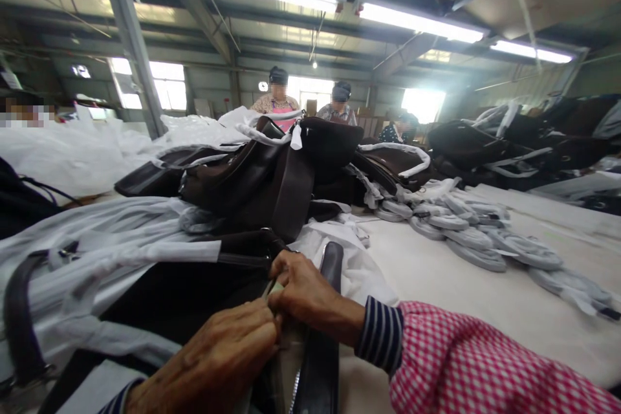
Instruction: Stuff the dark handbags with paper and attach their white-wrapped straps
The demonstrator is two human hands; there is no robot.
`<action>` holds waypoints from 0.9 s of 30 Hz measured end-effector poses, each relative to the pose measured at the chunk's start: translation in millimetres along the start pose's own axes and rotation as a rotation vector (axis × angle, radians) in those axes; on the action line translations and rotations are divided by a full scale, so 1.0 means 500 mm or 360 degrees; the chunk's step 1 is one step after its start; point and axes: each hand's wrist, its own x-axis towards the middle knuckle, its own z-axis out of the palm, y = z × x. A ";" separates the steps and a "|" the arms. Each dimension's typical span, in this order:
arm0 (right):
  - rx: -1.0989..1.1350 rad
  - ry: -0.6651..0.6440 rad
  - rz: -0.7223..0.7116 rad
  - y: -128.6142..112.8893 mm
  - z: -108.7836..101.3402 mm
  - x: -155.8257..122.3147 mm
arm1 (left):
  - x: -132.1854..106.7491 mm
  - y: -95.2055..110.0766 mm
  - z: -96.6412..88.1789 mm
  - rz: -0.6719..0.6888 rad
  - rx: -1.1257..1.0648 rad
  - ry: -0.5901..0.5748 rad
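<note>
A dark brown leather bag point(184, 301) lies just in front of me on the work table, partly wrapped in white paper. My left hand point(218, 356) is curled closed against the bag's top edge. My right hand point(303, 294), in a pink checked sleeve with a striped cuff, pinches the same edge beside a dark strap point(323, 336). The fingertips of both hands meet over a small pale piece that I cannot make out.
More brown bags point(272, 174) are heaped behind, with white wrapped straps point(466, 233) spread on the pale table point(460, 291) to the right. A second pile of bags point(514, 142) sits far right. Other people point(277, 100) work at the back.
</note>
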 end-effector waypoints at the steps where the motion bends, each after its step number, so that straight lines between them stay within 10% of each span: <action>1: -0.0099 0.0020 -0.0029 0.000 0.005 -0.002 | -0.004 -0.003 0.003 -0.0008 0.0021 0.0007; 14: 0.0137 -0.0054 -0.0156 -0.008 -0.042 -0.071 | 0.016 0.016 -0.011 0.0056 0.0068 0.0139; 27: -0.1378 -0.0088 -0.0886 0.019 -0.035 -0.111 | 0.021 0.016 -0.010 0.0043 0.0110 0.0288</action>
